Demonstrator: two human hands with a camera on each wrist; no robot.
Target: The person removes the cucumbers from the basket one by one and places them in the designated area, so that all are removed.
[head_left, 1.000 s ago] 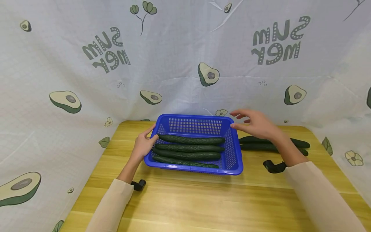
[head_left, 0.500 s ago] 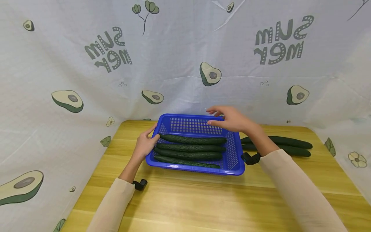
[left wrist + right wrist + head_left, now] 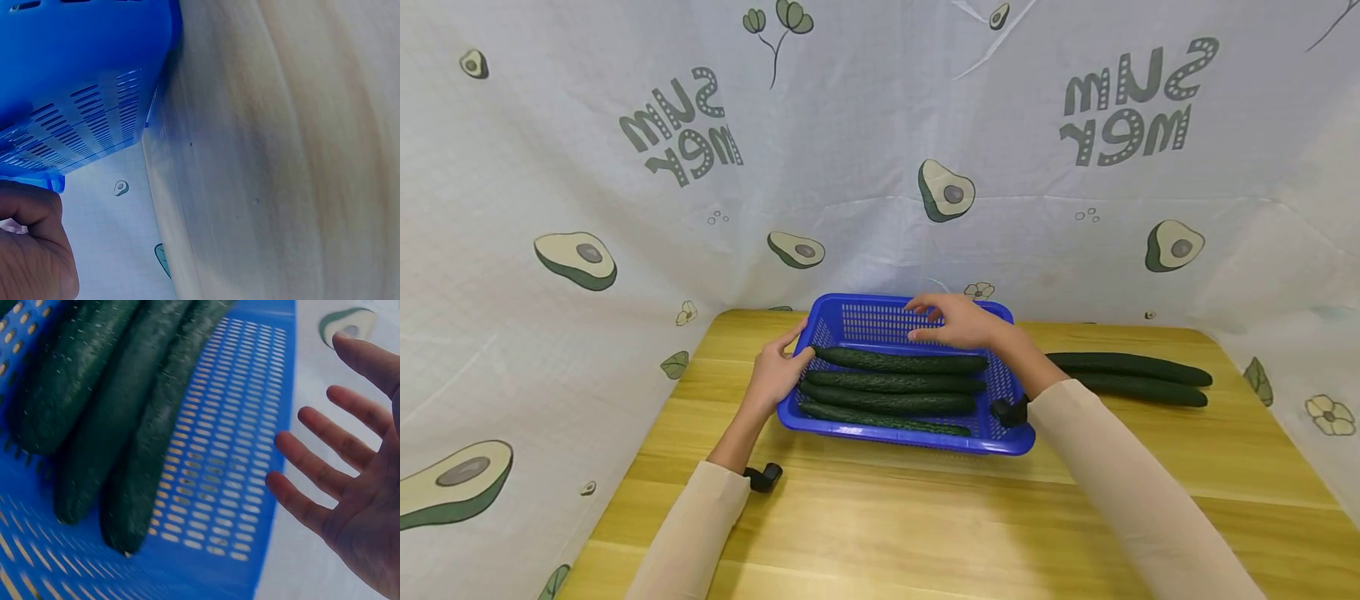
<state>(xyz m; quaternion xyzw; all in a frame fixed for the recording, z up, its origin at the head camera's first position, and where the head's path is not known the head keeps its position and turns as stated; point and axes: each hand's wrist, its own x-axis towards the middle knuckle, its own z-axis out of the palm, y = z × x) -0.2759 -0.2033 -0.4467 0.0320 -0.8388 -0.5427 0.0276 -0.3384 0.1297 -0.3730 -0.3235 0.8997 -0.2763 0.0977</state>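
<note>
A blue plastic basket (image 3: pixel 910 437) with slotted walls sits on the wooden table. Inside lie several dark green cucumbers (image 3: pixel 891 382), side by side and lengthwise. My left hand (image 3: pixel 775 373) grips the basket's left rim, thumb over the edge; the left wrist view has this hand (image 3: pixel 34 250) right at the rim. Over the basket's back part hovers my right hand (image 3: pixel 958 322), holding nothing. Its fingers are spread and loosely bent in the right wrist view, where the hand (image 3: pixel 356 469) is apart from the cucumbers (image 3: pixel 119 419).
Two more cucumbers (image 3: pixel 1138 367) lie on the table (image 3: pixel 865 525) right of the basket, their left ends partly behind my right forearm. A white curtain (image 3: pixel 865 125) printed with avocados hangs behind the table and along its sides.
My right hand has moved left, from the basket's right rim to above its back part. My left hand keeps its grip, and the cucumbers lie as before.
</note>
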